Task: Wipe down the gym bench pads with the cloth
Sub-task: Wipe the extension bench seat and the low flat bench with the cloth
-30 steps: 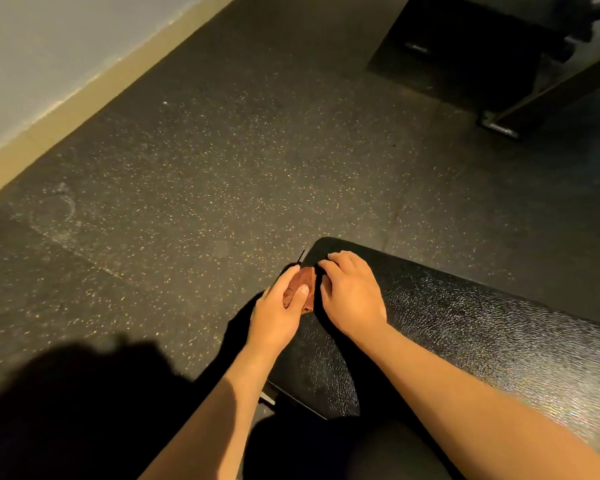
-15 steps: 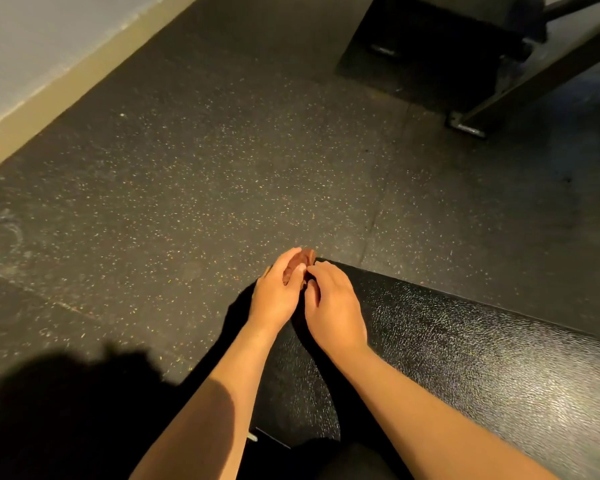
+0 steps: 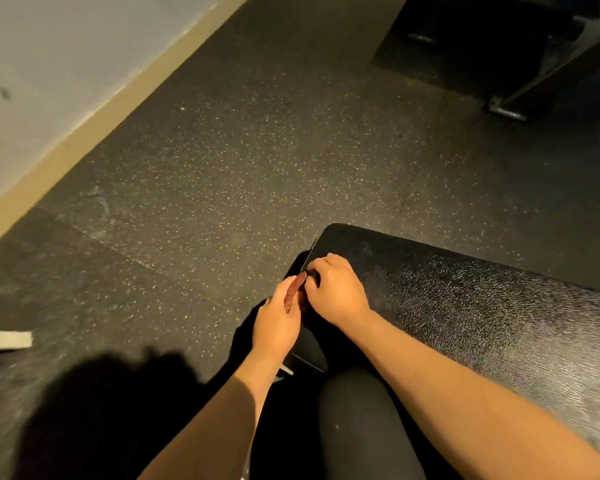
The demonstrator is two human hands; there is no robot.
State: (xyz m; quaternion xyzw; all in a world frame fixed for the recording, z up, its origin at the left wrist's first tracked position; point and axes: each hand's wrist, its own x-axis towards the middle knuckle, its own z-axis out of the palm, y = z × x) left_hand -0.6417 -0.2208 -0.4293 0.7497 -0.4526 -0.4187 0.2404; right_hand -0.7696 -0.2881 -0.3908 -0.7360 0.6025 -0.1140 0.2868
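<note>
A black, cracked vinyl bench pad [image 3: 482, 317] fills the lower right. At its left end edge, a small reddish-brown cloth [image 3: 293, 292] shows as a narrow strip between my two hands. My left hand [image 3: 278, 323] holds the cloth against the pad's end from the outside, fingers pointing up along it. My right hand [image 3: 336, 292] rests on the pad's corner with fingers curled over the edge onto the cloth. Most of the cloth is hidden by the hands.
Speckled dark rubber floor [image 3: 239, 174] spreads ahead. A grey wall with a tan skirting [image 3: 94, 123] runs along the left. A dark machine base and metal foot [image 3: 506, 109] stand at the top right. My dark-trousered knee [image 3: 361, 420] is below the pad.
Both hands with the cloth have slid back along the pad's end edge, away from the far corner, and the cloth now shows only as a thin strip. The view has shifted.
</note>
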